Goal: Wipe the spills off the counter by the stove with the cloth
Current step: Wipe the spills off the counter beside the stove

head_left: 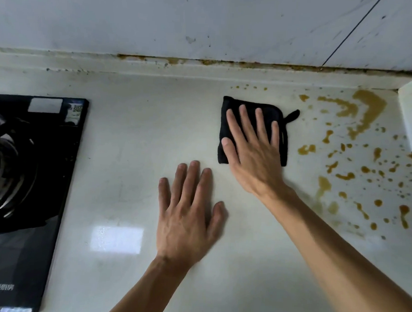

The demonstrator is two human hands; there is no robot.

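Cloth [252, 104], black and folded, lies centre-right on the pale glossy tabletop [135, 134], pinned under the flat, spread right hand [252, 153] probably for pressure, left hand [186, 214] splayed bare as a brace, amber spills [365, 115] at right unwiped, stove [32, 162] at left, spattered wall [206, 23] above.

Right hand [254, 153] flat on cloth [231, 105] beside spills [362, 120].

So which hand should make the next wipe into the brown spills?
The right hand. It already lies flat on the black cloth, and the brown spills are just to that side. The left hand rests bare on the counter, farther away.
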